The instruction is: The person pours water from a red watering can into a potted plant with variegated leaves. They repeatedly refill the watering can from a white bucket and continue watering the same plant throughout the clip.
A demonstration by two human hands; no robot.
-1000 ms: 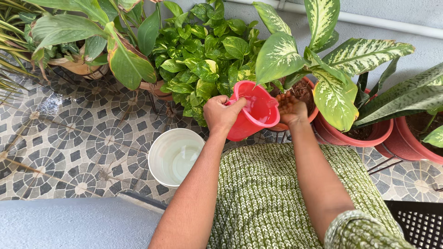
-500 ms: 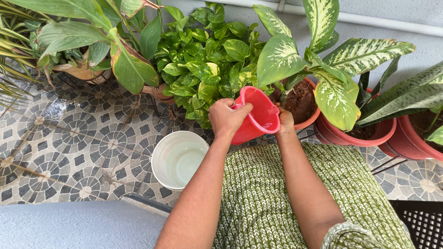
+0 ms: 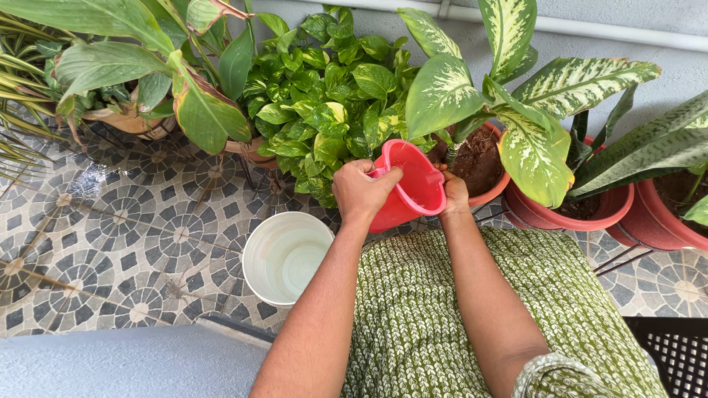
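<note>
A lap in green patterned cloth (image 3: pixel 457 309) fills the near ground, with a grey ledge (image 3: pixel 110 365) to its left and a black grid crate (image 3: pixel 675 354) at the right corner. The floor is patterned grey and white tile (image 3: pixel 133 236), wet in places.

Below and left of the grip stands a white bucket (image 3: pixel 254 276) holding clear water, open tile around it. The left hand (image 3: pixel 360 190) is clenched round the handle side of a red plastic mug (image 3: pixel 413 184), tipped toward the far right. The right hand (image 3: pixel 455 193) is pressed against the mug's right side; how its fingers lie I cannot tell.

Just beyond the mug sits a terracotta pot (image 3: pixel 488 193) of dark soil with a speckled-leaf plant (image 3: pixel 472 88). More red pots (image 3: pixel 590 214) stand to the right, a leafy green plant (image 3: pixel 332 96) to the left, and a grey wall (image 3: pixel 664 74) behind.
</note>
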